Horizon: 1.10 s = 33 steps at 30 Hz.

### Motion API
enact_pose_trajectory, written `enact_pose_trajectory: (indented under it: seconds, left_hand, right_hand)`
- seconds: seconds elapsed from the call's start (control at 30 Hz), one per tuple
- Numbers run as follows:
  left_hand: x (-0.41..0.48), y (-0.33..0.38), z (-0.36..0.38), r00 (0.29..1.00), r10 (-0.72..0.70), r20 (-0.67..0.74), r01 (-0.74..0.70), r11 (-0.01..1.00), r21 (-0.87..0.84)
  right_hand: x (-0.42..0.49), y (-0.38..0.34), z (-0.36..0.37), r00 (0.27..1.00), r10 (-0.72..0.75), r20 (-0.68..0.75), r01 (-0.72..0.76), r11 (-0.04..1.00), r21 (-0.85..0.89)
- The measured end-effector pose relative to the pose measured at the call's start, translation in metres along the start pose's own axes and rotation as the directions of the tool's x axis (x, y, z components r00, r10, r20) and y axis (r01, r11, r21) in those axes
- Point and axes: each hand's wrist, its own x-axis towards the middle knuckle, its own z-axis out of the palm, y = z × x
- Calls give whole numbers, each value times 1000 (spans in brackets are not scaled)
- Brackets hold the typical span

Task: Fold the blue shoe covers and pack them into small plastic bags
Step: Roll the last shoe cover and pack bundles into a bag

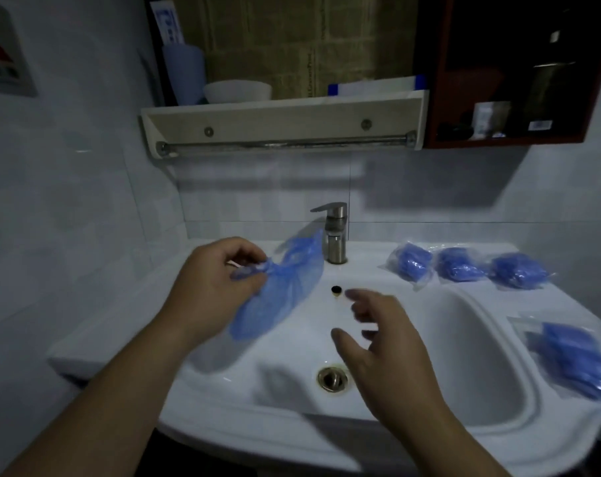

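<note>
Left hand (219, 287) pinches an unfolded blue shoe cover (285, 287) at frame centre; right hand (385, 342), spread, likely must grip it to fold.

Probably a home bathroom: white washbasin (491, 438), steel tap (335, 232), towel-rail shelf (281, 123).

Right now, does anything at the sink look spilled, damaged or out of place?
Nothing looks spilled or damaged. The only loose item is the blue plastic shoe cover, pinched by the left hand and hanging over the white ceramic sink beside the steel faucet. The filled clear bag on the right rim is too blurred to judge.
</note>
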Motion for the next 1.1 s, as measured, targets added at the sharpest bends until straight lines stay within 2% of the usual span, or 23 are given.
enact_pose_trajectory:
  seconds: [0.07, 0.13, 0.23, 0.33, 0.43, 0.6, 0.67, 0.73, 0.8, 0.87, 0.93, 1.1]
  left_hand:
    - [-19, 8, 8, 999, 30, 38, -29, 1000, -11]
    - [-34, 10, 18, 997, 45, 55, -43, 998, -39]
    - [-55, 12, 32, 990, 97, 100, -95, 995, -23]
    - [-68, 19, 36, 977, 149, 153, -147, 989, -23]
    - [-71, 22, 37, 991, 119, 66, -111, 988, -106]
    - [-66, 19, 32, 979, -102, -178, 48, 957, -287]
    - [-63, 15, 31, 948, -142, -284, 68, 965, -255]
    - [-61, 13, 31, 931, -123, -345, 59, 980, -191]
    - [-60, 8, 32, 958, -119, -260, 53, 967, -250]
    - [-61, 2, 34, 991, -122, -46, 97, 927, -361]
    - [-62, -4, 36, 991, -87, 100, 119, 912, -393]
    - [-62, -8, 40, 985, -28, 172, 104, 884, -456]
  right_hand:
    - [-2, 1, -10, 996, -62, -69, 59, 997, -44]
    - [-3, 4, -18, 986, -164, -42, 157, 977, -144]
    - [-6, 6, -22, 964, -240, 111, 258, 948, -188]
    - [-9, 4, -20, 945, -196, 263, 230, 967, -105]
    - [-11, 5, -15, 935, -91, 342, 156, 974, -167]
    - [-8, 6, -20, 940, 18, 342, 19, 994, -103]
    - [-7, 6, -24, 944, 23, 330, 8, 996, -94]
    - [-5, 7, -25, 953, 18, 303, 6, 997, -79]
    - [-3, 6, -25, 957, 35, 286, -25, 999, -40]
    - [-3, 5, -27, 960, 54, 276, -50, 999, -22]
    - [-4, 5, -29, 962, 49, 268, -43, 999, -29]
    - [-4, 2, -32, 979, 46, 196, -34, 997, -67]
